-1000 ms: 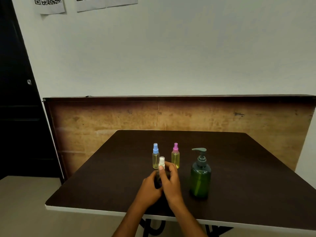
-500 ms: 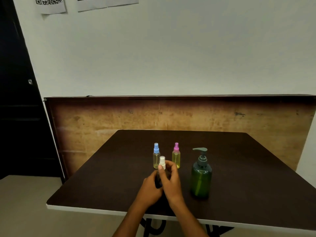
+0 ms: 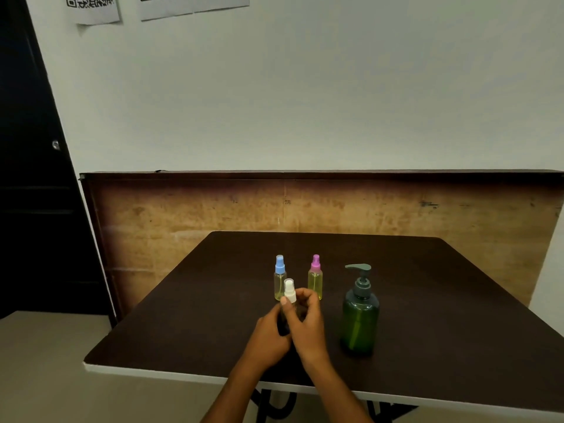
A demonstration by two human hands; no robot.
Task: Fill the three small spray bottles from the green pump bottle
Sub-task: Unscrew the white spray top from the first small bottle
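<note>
The dark desk (image 3: 427, 300) carries the green pump bottle (image 3: 360, 319), standing just right of the hands. Behind them stand the blue-cap bottle (image 3: 280, 279) and pink-cap bottle (image 3: 315, 277), both holding yellowish liquid. The left hand (image 3: 268, 337) is closed around the white-cap bottle (image 3: 289, 290) near the desk's front; the right hand (image 3: 308, 325) pinches at its cap, fingers (image 3: 285, 300) touching it. A hard twist could tip that bottle or knock the pair behind.
</note>
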